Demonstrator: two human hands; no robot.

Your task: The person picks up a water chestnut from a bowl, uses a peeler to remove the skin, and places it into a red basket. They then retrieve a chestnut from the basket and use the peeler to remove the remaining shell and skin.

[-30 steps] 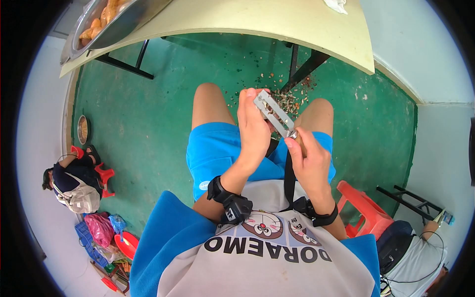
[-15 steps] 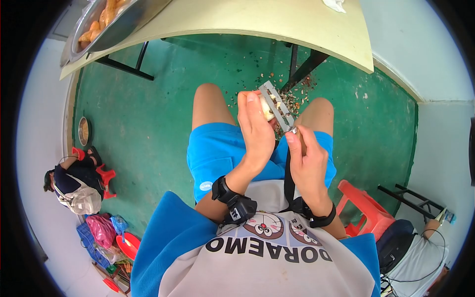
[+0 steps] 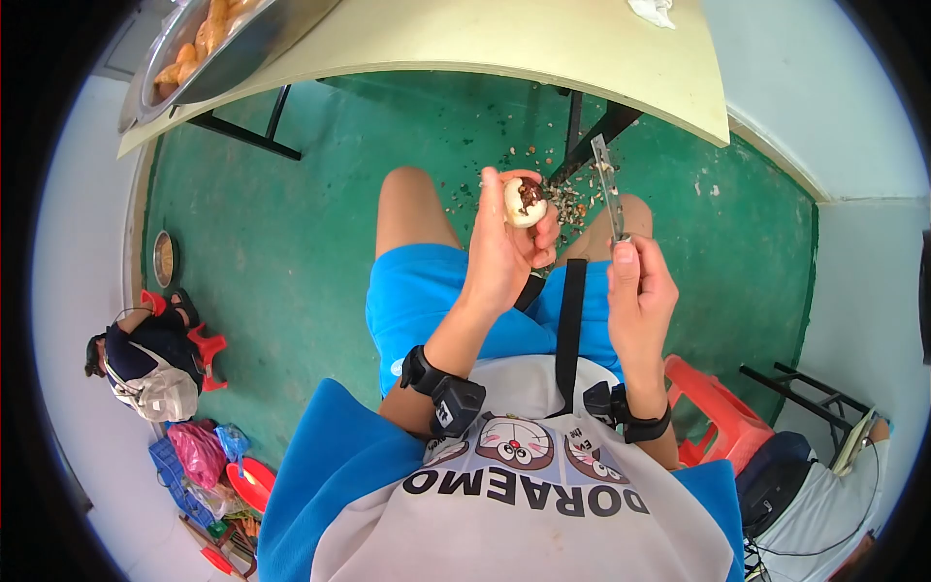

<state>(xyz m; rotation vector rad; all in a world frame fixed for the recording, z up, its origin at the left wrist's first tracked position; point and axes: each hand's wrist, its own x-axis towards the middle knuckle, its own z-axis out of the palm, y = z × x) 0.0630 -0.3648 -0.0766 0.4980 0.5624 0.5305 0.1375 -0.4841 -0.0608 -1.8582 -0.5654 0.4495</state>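
My left hand (image 3: 501,247), palm up over the left knee, is closed around a round, partly peeled vegetable (image 3: 520,213). Its flesh is white and a dark brown patch of skin shows on its upper side. In my right hand (image 3: 642,286) I grip a peeler (image 3: 608,184) by its handle, mostly hidden in my fingers. The flat metal blade points up and away and is seen nearly edge-on, to the right of the vegetable and apart from it.
Peelings (image 3: 574,199) litter the green floor beneath my hands. Ahead stands a table (image 3: 436,34) with a metal basin (image 3: 247,53) of orange-brown roots. A red stool (image 3: 718,412) is at my right. Far left, a person (image 3: 150,359) sits near a bowl (image 3: 165,258).
The peeler has come off the vegetable and swung to the right, its blade turned nearly edge-on. My left hand has tilted, so the vegetable's dark patch now faces up.
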